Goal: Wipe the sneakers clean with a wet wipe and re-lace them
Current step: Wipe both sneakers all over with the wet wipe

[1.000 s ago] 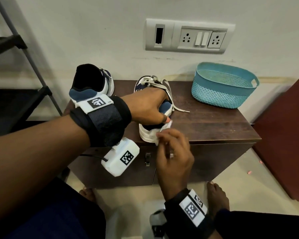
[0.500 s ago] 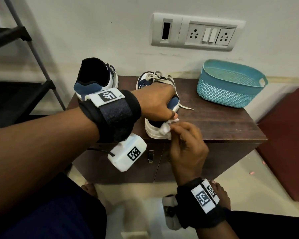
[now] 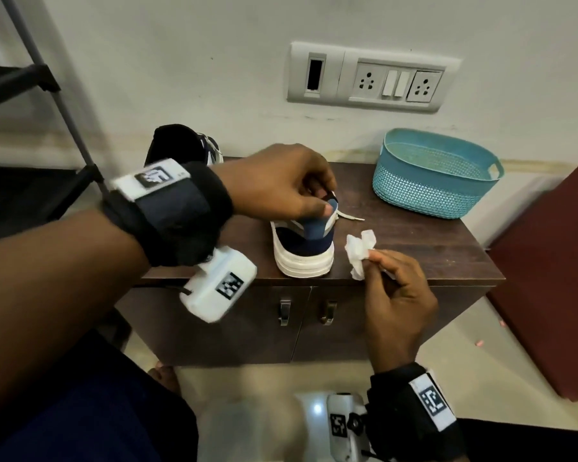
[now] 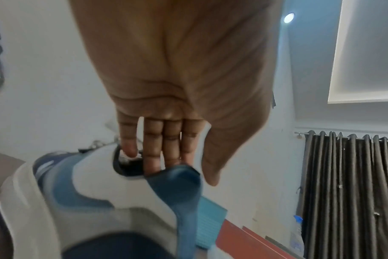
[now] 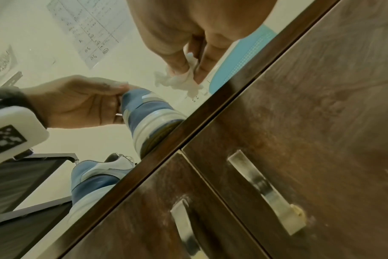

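A navy, blue and white sneaker (image 3: 303,250) stands heel toward me at the front edge of the dark wooden cabinet (image 3: 431,251). My left hand (image 3: 282,183) grips its heel collar, fingers inside the opening and thumb on the blue heel tab (image 4: 179,182). A loose white lace end (image 3: 349,216) trails out on its right. To the right of the heel, my right hand (image 3: 397,288) pinches a crumpled white wet wipe (image 3: 359,255), which is off the shoe. The second sneaker (image 3: 181,145) stands at the back left, mostly hidden behind my left wrist.
A teal plastic basket (image 3: 434,173) sits at the cabinet's back right. The cabinet front has two doors with metal handles (image 5: 266,191). A black metal rack (image 3: 40,128) stands to the left, a dark red cushion (image 3: 554,278) to the right, and a switch panel (image 3: 371,78) on the wall.
My right hand has drawn the wipe off the sneaker's heel and out to the right. My left hand has shifted from covering the shoe's top to gripping the heel collar.
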Action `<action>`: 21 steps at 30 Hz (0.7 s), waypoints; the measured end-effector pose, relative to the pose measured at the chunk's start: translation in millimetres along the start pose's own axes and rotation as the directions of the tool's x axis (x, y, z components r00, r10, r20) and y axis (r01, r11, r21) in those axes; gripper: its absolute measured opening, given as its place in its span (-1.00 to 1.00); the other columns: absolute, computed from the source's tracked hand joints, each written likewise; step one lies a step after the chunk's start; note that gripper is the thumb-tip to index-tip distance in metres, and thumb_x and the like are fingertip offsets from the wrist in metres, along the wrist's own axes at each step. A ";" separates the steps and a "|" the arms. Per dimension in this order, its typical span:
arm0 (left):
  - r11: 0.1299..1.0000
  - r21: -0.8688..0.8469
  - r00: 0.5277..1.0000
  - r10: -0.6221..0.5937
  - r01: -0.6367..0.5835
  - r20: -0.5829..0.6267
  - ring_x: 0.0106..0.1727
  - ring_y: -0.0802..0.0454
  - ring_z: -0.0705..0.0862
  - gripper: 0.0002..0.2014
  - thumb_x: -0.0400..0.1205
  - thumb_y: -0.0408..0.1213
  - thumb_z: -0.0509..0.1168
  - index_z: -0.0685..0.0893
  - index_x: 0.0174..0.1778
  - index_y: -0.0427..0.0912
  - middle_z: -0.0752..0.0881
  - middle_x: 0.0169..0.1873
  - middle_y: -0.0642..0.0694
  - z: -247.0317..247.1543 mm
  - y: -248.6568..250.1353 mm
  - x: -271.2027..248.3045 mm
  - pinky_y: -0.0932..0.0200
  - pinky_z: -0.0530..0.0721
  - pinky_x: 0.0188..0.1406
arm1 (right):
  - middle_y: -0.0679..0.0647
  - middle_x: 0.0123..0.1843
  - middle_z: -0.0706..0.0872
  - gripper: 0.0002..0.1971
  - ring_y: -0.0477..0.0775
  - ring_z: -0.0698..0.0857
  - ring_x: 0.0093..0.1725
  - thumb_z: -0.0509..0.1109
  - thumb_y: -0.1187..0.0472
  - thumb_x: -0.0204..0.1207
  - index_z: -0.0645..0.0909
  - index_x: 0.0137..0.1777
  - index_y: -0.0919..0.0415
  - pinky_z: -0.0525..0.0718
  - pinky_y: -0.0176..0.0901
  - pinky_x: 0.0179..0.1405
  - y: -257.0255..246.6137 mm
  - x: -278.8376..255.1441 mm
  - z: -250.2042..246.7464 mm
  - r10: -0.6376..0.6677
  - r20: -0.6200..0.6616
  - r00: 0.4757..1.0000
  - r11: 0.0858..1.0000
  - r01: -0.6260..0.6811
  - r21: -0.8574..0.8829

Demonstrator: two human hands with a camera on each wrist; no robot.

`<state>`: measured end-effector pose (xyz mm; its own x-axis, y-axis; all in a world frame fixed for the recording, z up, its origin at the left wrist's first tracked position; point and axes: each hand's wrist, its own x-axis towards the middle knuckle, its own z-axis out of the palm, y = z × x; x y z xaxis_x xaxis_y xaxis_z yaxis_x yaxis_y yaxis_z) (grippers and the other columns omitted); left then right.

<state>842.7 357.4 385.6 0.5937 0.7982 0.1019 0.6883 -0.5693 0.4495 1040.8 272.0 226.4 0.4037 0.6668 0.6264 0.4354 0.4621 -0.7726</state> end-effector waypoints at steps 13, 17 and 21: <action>0.997 -0.048 0.998 0.055 -0.054 0.032 -0.04 -0.04 0.76 -0.64 0.63 0.12 0.25 0.84 0.01 -0.02 0.84 -0.16 0.01 4.1 -20.7 -4.1 -0.11 0.67 0.07 | 0.12 0.08 0.73 -0.78 -0.23 0.68 0.09 0.59 0.48 0.47 0.83 0.10 0.30 0.65 -0.42 0.06 -17.9 -23.4 15.9 -0.182 0.221 0.958 0.977 0.202 -0.071; 0.994 -0.080 0.996 0.076 -0.079 -0.041 -0.21 0.16 0.70 -0.74 0.64 0.09 0.27 0.79 -0.15 0.08 0.78 -0.30 0.11 17.5 -15.7 3.7 0.09 0.63 -0.13 | 0.02 -0.02 0.76 -0.86 -0.15 0.75 0.02 0.71 0.24 0.43 0.86 -0.06 0.22 0.66 -0.41 0.01 -20.2 -11.7 12.7 -0.057 0.125 0.991 0.994 0.068 -0.088; 0.994 -0.009 0.987 0.103 -0.105 -0.127 -0.36 0.31 0.59 -0.70 0.73 -0.06 0.33 0.62 -0.36 0.23 0.63 -0.49 0.38 29.5 -7.6 14.1 0.29 0.40 -0.31 | -0.05 -0.07 0.79 -0.88 -0.13 0.80 -0.05 0.67 0.33 0.45 0.84 -0.05 0.17 0.73 -0.34 -0.04 -17.5 5.0 7.5 -0.006 0.098 0.995 1.000 0.008 -0.029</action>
<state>858.2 367.2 357.4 0.6039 0.7537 0.2593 0.6183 -0.6483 0.4443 1029.2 271.6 242.3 0.3207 0.7182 0.6175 0.4621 0.4505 -0.7639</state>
